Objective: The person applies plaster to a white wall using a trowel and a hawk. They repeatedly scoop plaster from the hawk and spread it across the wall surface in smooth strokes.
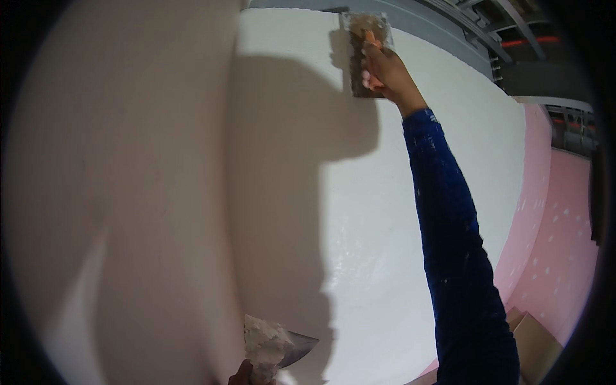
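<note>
With my right arm stretched up, my right hand is closed around the orange handle of a rectangular plastering trowel. The trowel's flat plate lies against the upper part of a white wall, close to its top edge. At the bottom of the view, my left hand shows only in part, closed at a pointed trowel. Wet, off-white plaster is heaped on this pointed trowel, and its bare metal tip sticks out to the right. The pointed trowel's handle is hidden.
A shaded wall meets the white wall at an inside corner on the left. Grey metal framing runs overhead. Pink walls with pale patches stand at the right, above a cardboard box.
</note>
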{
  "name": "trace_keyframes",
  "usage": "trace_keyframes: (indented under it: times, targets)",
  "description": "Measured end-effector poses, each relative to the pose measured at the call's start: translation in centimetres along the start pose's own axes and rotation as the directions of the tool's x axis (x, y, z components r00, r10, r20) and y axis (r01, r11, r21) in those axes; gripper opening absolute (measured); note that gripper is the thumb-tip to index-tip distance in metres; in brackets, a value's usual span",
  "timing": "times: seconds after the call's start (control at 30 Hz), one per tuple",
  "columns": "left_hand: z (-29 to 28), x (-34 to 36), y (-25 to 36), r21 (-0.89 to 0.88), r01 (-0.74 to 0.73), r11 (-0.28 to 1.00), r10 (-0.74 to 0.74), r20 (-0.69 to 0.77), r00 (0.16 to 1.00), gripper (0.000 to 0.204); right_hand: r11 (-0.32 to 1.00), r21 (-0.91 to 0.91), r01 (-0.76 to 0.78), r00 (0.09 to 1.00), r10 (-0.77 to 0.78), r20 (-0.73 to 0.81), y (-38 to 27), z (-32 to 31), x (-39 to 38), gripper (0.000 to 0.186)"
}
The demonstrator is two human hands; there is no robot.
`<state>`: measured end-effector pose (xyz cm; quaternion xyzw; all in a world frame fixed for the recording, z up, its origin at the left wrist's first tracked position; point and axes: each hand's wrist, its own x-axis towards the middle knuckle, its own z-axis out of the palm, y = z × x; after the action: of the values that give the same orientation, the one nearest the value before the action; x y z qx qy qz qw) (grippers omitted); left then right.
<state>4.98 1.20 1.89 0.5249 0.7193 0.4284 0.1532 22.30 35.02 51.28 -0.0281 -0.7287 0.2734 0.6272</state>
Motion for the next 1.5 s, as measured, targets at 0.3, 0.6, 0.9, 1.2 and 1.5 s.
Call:
trace_keyframes:
  times: [0.3,0.6,0.9,1.2,1.5]
  targets:
    - [-0.3,0.9,1.2,-0.107,0.163,0.981,-0.156,0.069,0.985,0.042,0.932,-0.361,-0.044,0.986,-0.018,-0.167,0.9,0.4,3.8,0.033]
    - [0.2,1.4,2.7,0.011,0.192,0.981,-0.192,0.083,0.978,0.043,1.000,0.006,-0.014,0.994,0.014,-0.106,1.2,0.5,5.8,0.041]
    - [0.3,1.5,1.1,-0.029,0.143,0.989,-0.140,0.086,0.986,0.039,0.998,0.038,-0.042,0.986,0.048,-0.162,4.3,-2.0,-0.4,0.034]
    - [0.8,1.5,2.0,0.110,0.053,0.993,-0.060,0.062,0.996,0.039,0.988,-0.153,0.038,0.992,-0.056,-0.111,2.2,2.3,3.7,0.037]
    - [2.1,1.9,0.0,0.327,0.010,0.945,-0.035,0.070,0.997,0.037,0.763,-0.637,0.110,0.955,-0.259,-0.146,5.9,-6.6,11.0,0.028]
